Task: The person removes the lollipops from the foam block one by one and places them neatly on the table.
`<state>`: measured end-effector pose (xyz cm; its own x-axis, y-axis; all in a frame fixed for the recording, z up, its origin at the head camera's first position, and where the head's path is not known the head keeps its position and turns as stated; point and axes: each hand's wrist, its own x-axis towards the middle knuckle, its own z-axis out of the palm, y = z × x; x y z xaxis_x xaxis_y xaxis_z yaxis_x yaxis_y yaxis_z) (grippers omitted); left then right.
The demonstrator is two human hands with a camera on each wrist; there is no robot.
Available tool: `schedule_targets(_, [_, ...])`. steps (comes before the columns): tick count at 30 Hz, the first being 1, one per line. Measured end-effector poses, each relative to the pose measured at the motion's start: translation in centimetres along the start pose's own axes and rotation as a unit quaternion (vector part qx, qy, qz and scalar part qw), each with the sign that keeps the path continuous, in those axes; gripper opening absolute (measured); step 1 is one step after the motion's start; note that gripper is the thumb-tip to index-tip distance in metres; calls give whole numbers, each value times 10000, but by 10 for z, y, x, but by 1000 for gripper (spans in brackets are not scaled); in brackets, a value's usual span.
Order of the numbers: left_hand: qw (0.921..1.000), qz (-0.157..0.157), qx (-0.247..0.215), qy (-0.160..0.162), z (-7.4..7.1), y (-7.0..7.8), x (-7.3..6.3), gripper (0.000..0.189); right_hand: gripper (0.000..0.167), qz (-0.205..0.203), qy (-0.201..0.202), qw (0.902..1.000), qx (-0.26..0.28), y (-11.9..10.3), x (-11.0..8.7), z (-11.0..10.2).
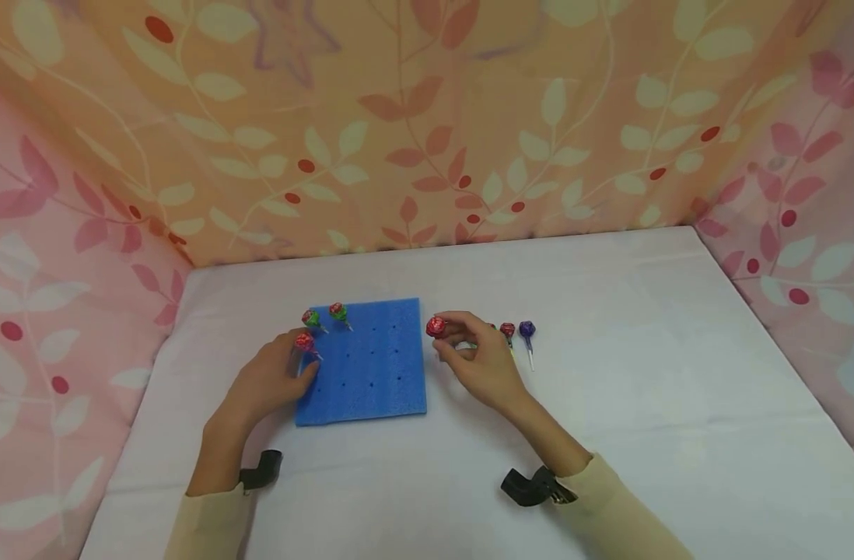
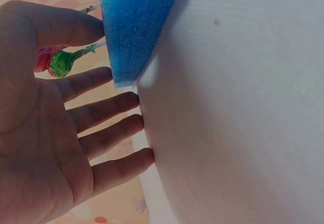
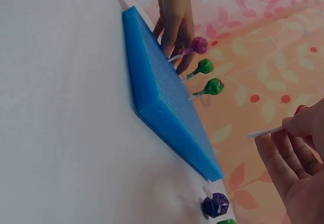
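A blue foam board with small holes lies flat on the table. Three lollipops stand in it near its far left corner: a pink-red one and two green-and-red ones, one at the corner and one beside it. My left hand rests at the board's left edge, fingers extended, thumb touching the board in the left wrist view. Just right of the board, my right hand pinches a red-wrapped lollipop between thumb and fingers. Its white stick shows bare in the right wrist view.
Beyond my right hand lie a purple lollipop and a red one, with another partly hidden behind the hand. A white cloth covers the table. Floral curtains hang at the back and both sides.
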<state>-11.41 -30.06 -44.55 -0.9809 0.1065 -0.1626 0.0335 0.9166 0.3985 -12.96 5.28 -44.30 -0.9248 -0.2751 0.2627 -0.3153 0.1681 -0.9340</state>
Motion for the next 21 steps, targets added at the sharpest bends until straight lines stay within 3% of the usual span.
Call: schedule_targets(21, [10000, -32, 50, 4, 1, 0, -1, 70, 42, 142, 355, 9971, -655, 9, -14, -25])
